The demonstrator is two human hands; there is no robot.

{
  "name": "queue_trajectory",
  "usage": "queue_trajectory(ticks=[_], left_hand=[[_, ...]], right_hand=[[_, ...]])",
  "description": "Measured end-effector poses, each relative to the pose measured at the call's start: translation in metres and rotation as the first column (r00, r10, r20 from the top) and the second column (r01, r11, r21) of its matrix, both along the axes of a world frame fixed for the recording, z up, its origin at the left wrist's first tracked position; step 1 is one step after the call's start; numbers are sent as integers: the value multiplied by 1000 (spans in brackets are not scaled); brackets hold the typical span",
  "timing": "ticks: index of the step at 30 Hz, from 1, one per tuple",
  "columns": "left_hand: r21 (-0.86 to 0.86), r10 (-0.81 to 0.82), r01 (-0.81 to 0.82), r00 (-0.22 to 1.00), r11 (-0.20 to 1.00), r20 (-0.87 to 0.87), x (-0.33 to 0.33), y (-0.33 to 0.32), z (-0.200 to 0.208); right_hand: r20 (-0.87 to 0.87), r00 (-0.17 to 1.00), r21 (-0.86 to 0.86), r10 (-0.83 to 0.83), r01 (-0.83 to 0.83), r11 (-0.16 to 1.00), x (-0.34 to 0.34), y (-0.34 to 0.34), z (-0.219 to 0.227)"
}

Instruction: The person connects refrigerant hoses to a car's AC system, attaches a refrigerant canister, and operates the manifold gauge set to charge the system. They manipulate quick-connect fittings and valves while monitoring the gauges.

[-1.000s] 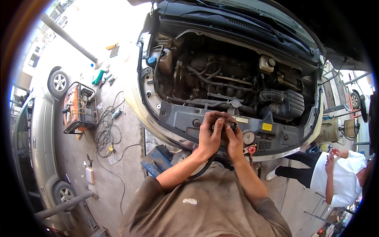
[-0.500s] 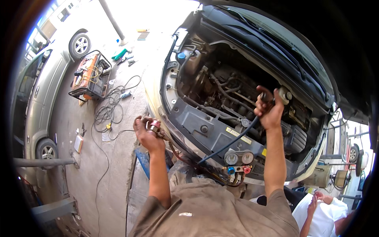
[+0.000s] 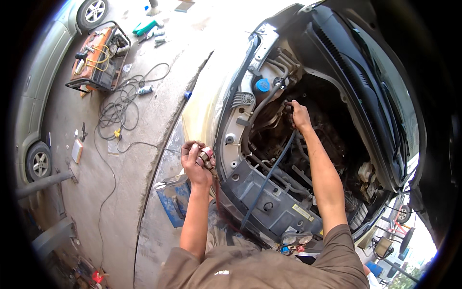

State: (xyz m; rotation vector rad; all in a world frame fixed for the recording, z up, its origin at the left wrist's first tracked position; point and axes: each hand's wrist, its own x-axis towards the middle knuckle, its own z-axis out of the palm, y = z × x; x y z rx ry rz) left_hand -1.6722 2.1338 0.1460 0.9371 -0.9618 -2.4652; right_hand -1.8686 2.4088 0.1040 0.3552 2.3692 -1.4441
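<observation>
- Red-topped hose coupler sits in the left hand, thumb and fingers closed round it, just beside the car's pale headlight; a reddish hose trails down from it.
- Right hand is over the engine bay, fingers curled round the end of a blue hose; the fitting there is mostly hidden.
- That blue hose cuts across the grey front panel, and the right forearm hides part of the engine.
- Two round gauges rest by the panel's near edge, close to the person's shirt.
- Blue cap tops a reservoir, left of the right hand.
- Blue case lies near the left forearm.
- Further left, a looped cable spreads over the floor below an orange generator; a silver car stands beyond.
</observation>
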Motion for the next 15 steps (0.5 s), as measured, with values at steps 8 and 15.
queue_trajectory(ticks=[8,15], left_hand=[[-238,-58,33,993,971,-98,-21,2,-28],[-391,-52,3,992,920,-114,-24,9,-39]], right_hand=[[166,986,149,32,-57,987,-8,-10,-14],[307,944,131,117,-164,978,-12,-11,-11]])
